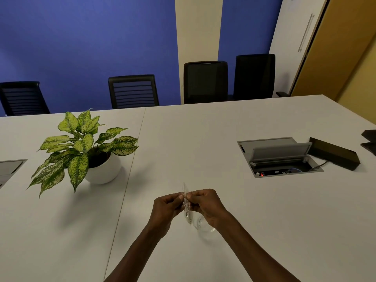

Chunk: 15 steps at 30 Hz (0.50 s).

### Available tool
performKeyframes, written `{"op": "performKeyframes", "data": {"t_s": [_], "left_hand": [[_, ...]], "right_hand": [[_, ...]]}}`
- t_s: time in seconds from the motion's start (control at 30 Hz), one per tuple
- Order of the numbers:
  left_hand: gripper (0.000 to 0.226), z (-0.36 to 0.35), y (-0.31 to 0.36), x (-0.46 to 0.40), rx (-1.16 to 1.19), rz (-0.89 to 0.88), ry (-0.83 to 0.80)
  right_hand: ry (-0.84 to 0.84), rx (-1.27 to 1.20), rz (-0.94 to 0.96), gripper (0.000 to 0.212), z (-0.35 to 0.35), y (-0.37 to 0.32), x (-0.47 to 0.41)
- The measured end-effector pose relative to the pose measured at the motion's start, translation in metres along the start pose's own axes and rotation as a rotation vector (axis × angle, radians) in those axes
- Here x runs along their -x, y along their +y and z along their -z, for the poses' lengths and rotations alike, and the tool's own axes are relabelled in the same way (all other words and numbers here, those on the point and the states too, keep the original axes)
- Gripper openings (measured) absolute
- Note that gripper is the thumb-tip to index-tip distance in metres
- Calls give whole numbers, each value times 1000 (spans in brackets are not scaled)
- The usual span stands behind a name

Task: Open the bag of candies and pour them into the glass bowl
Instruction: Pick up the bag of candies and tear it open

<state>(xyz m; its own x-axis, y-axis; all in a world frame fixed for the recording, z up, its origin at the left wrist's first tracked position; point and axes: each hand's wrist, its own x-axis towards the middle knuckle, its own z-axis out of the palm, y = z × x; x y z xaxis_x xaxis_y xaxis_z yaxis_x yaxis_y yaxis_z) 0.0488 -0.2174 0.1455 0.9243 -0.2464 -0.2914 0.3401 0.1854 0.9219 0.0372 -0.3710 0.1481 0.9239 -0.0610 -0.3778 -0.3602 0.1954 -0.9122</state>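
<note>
Leftmost, a closed floor-box lid (9, 167) set flush in the white table (193, 143). Next, a potted plant (85, 147), speckled green leaves, round white pot. Centre front: left hand (165, 206) and right hand (205, 204), fingers pressed together, each pinching one side of the clear bag of candies (186, 202), held edge-on above the table between them. Just beneath the right hand, the glass bowl (203, 225), standing on the table, partly hidden by the wrist. Further right, an open cable box (278, 157), lid raised. Rightmost, a black flat device (333, 153), cable attached.
</note>
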Motion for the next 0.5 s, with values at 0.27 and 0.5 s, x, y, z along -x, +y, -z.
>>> {"op": "performKeyframes", "data": {"t_s": [0.27, 0.5], "left_hand": [[12, 1, -1, -7, -156, -22, 71], [12, -4, -5, -12, -418, -82, 259]], "right_hand": [[100, 323, 126, 6, 9, -2, -2], [218, 510, 154, 15, 11, -3, -5]]}}
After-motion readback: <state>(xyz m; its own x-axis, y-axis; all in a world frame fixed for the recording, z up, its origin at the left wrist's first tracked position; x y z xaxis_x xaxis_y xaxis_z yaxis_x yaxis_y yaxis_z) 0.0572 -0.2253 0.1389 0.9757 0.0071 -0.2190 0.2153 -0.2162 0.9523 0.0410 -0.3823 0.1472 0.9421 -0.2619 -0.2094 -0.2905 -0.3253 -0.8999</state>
